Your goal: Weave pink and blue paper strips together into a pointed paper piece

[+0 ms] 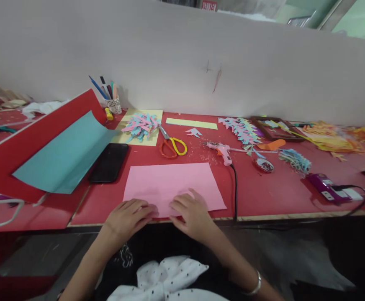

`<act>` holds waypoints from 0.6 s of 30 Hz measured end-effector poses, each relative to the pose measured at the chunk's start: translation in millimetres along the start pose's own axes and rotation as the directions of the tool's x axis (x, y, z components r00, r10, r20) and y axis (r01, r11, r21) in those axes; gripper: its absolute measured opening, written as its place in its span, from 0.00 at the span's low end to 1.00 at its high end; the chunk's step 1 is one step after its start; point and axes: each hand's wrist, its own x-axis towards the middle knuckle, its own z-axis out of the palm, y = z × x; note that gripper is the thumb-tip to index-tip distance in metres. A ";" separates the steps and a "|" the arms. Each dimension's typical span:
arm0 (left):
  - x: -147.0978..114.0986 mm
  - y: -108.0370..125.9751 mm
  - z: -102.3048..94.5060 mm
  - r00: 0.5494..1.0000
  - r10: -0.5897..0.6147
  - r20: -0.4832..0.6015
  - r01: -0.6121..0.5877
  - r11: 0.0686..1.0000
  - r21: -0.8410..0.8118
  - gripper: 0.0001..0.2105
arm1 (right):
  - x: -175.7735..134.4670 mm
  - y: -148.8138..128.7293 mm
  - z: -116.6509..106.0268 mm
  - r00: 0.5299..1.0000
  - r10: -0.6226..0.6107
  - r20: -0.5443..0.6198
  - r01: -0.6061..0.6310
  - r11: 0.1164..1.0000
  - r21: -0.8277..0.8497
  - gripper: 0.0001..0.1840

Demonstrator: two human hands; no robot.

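Note:
A sheet of pink paper [170, 179] lies on the red table in front of me, its near side close to the table edge. On its lower left corner rests my left hand [129, 215], fingers slightly bent and lying on the sheet. My right hand [191, 215] touches the near side further right, its fingers spread over the paper and the thumb near the edge. Beyond the sheet are scissors [173, 146] with a red and a yellow handle, and a pink glue gun [222, 151] with a black cord.
Left are a black phone [109, 163], blue paper [66, 154] on a tilted red board [0, 163], and a pen cup [114, 105]. Behind lie cut paper strips [141, 125] and a yellow strip [191, 123]. Right are a leafy paper garland [240, 130] and a purple power strip [327, 188].

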 end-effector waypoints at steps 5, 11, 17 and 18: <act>9.6 -3.0 -3.1 0.997 0.020 0.078 -0.019 1.000 -0.008 0.13 | 13.8 -11.9 5.1 0.996 -0.032 0.085 0.034 0.999 -0.014 0.07; 5.0 -3.8 -3.3 0.999 -0.025 0.022 0.026 0.999 -0.044 0.14 | 21.3 -12.2 7.1 0.989 -0.093 0.112 0.105 0.989 -0.107 0.09; -1.0 -5.2 -4.0 0.989 -0.127 -0.077 0.114 0.982 -0.152 0.17 | 15.4 -1.8 7.6 0.999 0.036 0.017 -0.033 0.991 -0.128 0.09; -1.6 -6.2 -4.3 0.986 -0.151 -0.065 0.138 0.975 -0.172 0.17 | 11.9 1.5 5.6 0.997 0.074 -0.007 -0.074 0.990 -0.116 0.09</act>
